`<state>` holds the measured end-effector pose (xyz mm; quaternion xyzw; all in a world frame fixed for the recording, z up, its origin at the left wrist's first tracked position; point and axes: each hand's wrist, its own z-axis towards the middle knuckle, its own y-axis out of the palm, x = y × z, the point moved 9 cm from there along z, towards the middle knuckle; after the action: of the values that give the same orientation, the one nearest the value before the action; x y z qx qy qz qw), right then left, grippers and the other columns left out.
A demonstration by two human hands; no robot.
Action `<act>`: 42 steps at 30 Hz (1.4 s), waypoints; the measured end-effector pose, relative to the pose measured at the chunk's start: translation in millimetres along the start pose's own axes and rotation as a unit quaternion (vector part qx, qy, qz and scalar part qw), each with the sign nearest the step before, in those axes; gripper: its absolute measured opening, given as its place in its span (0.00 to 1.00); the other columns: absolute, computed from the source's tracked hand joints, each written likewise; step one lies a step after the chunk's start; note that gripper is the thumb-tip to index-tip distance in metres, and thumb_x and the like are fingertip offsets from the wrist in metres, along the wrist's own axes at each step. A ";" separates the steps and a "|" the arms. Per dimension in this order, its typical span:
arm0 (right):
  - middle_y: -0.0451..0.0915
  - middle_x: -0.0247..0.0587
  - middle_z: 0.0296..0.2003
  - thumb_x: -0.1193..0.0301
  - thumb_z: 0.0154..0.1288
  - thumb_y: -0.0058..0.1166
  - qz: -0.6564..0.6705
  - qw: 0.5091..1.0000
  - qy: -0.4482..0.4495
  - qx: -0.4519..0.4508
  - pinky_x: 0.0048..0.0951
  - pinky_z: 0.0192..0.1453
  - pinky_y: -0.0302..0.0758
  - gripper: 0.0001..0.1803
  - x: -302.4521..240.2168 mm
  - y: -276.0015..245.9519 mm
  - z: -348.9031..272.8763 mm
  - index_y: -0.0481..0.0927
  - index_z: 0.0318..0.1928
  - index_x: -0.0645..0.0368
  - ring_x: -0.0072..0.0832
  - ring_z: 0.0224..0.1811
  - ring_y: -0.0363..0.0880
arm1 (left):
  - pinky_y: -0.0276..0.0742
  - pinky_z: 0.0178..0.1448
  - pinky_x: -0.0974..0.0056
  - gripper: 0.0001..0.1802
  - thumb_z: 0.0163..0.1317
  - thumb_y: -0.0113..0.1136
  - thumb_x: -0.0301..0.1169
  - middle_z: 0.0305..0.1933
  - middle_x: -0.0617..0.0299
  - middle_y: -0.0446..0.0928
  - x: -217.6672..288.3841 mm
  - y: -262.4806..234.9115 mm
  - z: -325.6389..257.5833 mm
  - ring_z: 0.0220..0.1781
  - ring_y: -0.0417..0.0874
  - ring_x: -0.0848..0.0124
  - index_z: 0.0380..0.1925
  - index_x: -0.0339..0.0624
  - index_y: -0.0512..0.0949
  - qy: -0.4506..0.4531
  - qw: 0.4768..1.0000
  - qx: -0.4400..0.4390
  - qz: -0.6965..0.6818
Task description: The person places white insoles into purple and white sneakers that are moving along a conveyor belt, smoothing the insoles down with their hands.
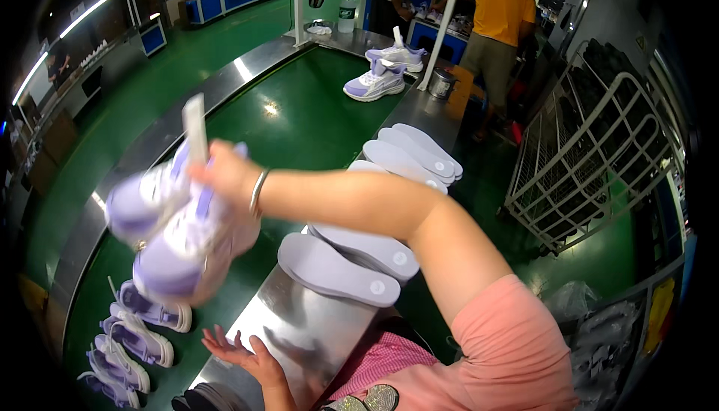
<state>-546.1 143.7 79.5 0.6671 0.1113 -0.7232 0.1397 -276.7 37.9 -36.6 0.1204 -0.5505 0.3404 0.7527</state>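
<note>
Your right hand (225, 175) was clamped on a pair of lilac-and-white sneakers (176, 231), lifting them above the green conveyor belt (299, 119), while your left hand (243, 355) lay open, palm up, at the steel table edge (299, 329).

Two lavender sneakers (176, 227) up in the air, gripped together over the green conveyor belt (299, 119). Four more purple shoes (131, 332) lined up at the belt's near left end. Another two white-and-lilac sneakers (383, 70) way down at the belt's far end. Insoles next: two lilac ones (344, 261) on the steel ledge right of the belt, about four pale ones (416, 155) stacked farther along. One water bottle (346, 7) beyond the belt. One metal can (442, 83), one wire cart (592, 149). Two people (487, 14) past the belt's end.
</note>
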 end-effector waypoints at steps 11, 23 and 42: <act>0.71 0.42 0.42 0.63 0.61 0.47 0.224 0.937 0.256 -0.076 0.33 0.39 0.75 0.24 101.2 128.5 -222.2 0.62 0.54 0.62 0.28 0.41 0.72 | 0.70 0.54 0.60 0.25 0.64 0.43 0.39 0.59 0.47 0.58 -36.9 -122.4 -73.1 0.56 0.68 0.60 0.55 0.32 0.59 -0.216 0.964 0.126 -0.089; 0.76 0.41 0.40 0.63 0.62 0.48 -0.018 0.956 0.209 -0.203 0.21 0.33 0.75 0.18 75.5 44.8 -251.8 0.70 0.47 0.63 0.25 0.30 0.79 | 0.62 0.58 0.63 0.22 0.60 0.48 0.33 0.59 0.51 0.59 -123.0 -101.8 -66.2 0.56 0.65 0.64 0.53 0.35 0.64 -0.286 0.955 0.009 -0.080; 0.72 0.42 0.44 0.62 0.49 0.58 -0.584 0.764 -0.268 -0.065 0.41 0.48 0.64 0.16 29.5 24.8 -249.0 0.75 0.35 0.58 0.37 0.49 0.68 | 0.66 0.29 0.74 0.15 0.57 0.53 0.40 0.27 0.65 0.76 -61.6 -65.9 -19.2 0.26 0.72 0.79 0.33 0.38 0.77 -0.311 0.937 -0.121 -0.104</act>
<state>-306.9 205.5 29.6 0.2415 0.4842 -0.8054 -0.2421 -229.8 -23.6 -86.9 0.1850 -0.7782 0.1364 0.5845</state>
